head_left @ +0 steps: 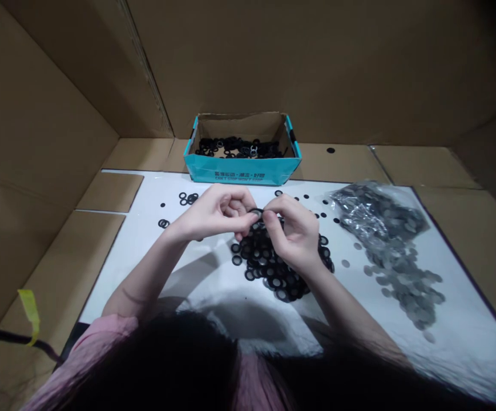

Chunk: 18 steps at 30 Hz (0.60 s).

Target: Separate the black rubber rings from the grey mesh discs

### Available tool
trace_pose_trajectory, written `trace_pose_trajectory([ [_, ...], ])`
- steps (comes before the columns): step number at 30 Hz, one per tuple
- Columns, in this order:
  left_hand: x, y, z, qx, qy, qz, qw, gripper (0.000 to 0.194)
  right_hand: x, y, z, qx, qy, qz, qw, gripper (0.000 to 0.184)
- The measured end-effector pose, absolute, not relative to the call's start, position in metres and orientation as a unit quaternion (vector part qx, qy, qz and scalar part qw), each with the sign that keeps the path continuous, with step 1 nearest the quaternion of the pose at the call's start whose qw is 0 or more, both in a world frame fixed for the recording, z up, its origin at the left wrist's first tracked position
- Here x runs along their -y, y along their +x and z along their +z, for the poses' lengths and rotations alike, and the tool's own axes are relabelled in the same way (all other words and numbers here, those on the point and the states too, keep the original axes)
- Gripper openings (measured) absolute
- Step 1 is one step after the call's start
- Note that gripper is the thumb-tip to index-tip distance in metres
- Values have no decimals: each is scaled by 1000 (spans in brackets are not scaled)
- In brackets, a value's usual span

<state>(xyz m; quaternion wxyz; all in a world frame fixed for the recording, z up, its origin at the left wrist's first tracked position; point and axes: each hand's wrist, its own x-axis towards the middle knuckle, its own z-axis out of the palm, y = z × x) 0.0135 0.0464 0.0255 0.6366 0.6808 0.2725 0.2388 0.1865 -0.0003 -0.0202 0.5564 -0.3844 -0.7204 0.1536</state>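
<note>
My left hand [220, 212] and my right hand [293, 231] meet in front of the blue box. Between their fingertips they pinch a small black ring [257, 212] with a greyish centre. Its details are partly covered by the fingers. Right below both hands lies a pile of black rings with pale mesh-like discs inside [276, 282]. Part of this pile is hidden behind my right hand and wrist.
An open blue cardboard box [243, 170] holding black rings stands at the back. Several loose rings [163, 223] lie at left. On the right, a clear plastic bag [376, 211] of grey discs spills loose discs [414, 291] across the white tabletop [145, 251]. Cardboard walls surround it.
</note>
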Motion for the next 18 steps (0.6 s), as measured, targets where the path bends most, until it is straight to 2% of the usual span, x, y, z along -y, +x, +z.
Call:
trace_pose_trajectory([
  [8,-48,10,28,-268,676,250,639,13,1,187,-20,725,-379,151,555,14],
  [12,-49,7,32,-273,702,203,625,14,3,184,-19,730,-377,147,551,14],
  [18,-49,-2,36,-300,783,147,524,9,0,187,-16,801,-369,127,453,16],
])
